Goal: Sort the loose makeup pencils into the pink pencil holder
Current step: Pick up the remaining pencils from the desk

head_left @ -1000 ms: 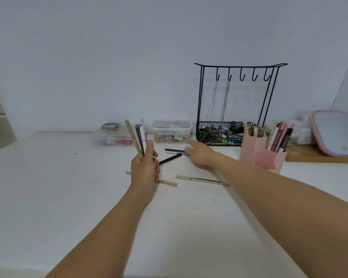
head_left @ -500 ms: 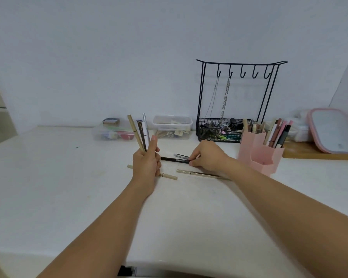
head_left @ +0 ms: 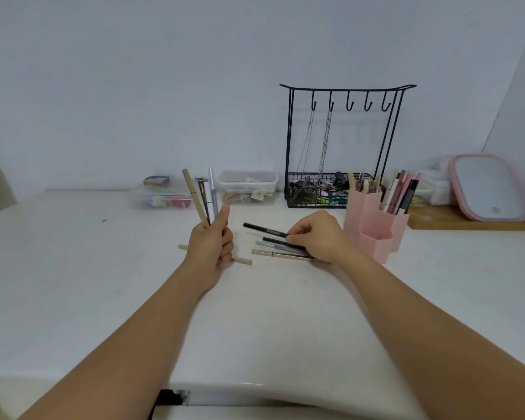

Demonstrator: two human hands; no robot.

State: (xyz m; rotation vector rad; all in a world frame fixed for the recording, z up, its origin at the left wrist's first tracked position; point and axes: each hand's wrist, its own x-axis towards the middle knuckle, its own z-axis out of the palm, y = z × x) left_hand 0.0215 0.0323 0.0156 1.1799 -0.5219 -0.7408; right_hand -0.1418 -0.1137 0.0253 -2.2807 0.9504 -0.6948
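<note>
Where the left hand (head_left: pixel 210 245) covers it, tan pencil (head_left: pixel 242 261) middle hidden

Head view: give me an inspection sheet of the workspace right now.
Surface: white tabletop, bare near the front edge.
Job's things: pink hexagonal plastic pencil holder, part filled; beige pencil lying behind the left hand; beige, grey and dark pencils lying by the right hand.
Clutter: black wire jewellery stand; clear plastic boxes; pink-framed mirror.
Grippers: left hand grips an upright pencil bundle; right hand pinches a black pencil.
Cables: nothing seen.
Surroundings: plain white wall.
</note>
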